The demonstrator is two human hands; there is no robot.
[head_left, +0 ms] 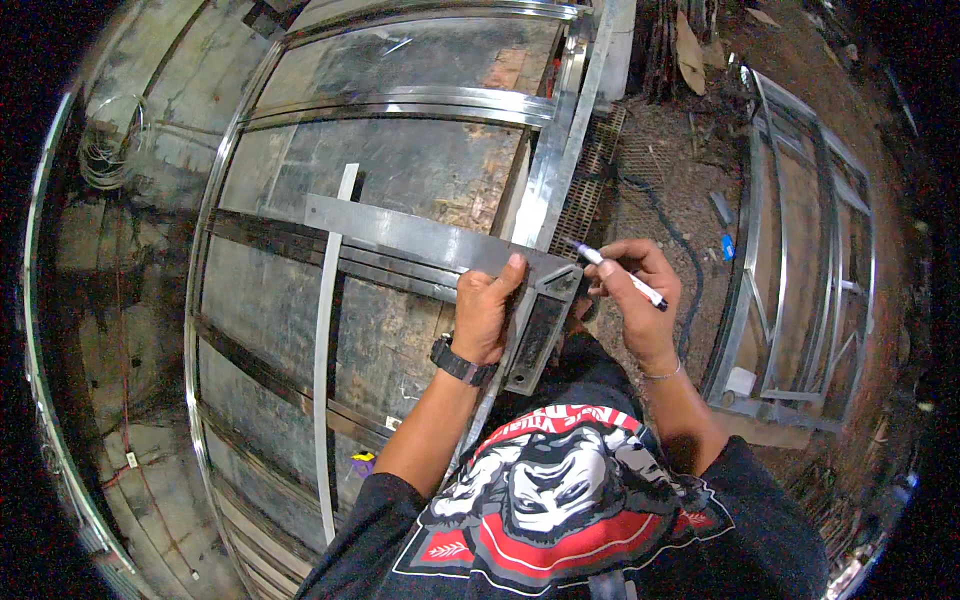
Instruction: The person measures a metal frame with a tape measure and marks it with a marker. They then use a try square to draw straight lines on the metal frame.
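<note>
My left hand (484, 312) grips a large steel try square (420, 234) near its corner, with the thumb on the blade and the other fingers mostly hidden. The blade stretches left across the metal frame (547, 185), and the thick stock (541, 335) points back toward my body. My right hand (643, 290) pinches a white marker pen (591, 255) just right of the square's corner, its dark tip near the frame's right-hand rail. Under the blade, a thin flat metal strip (322, 370) runs lengthwise over the frame.
Another metal frame (750, 330) lies on the ground at right, near a small blue object (728, 247). A dark cable (668, 212) crosses the ground beside a perforated metal grating (600, 160). Coiled wire (115, 150) is at far left. A yellow and purple item (363, 463) sits by the strip.
</note>
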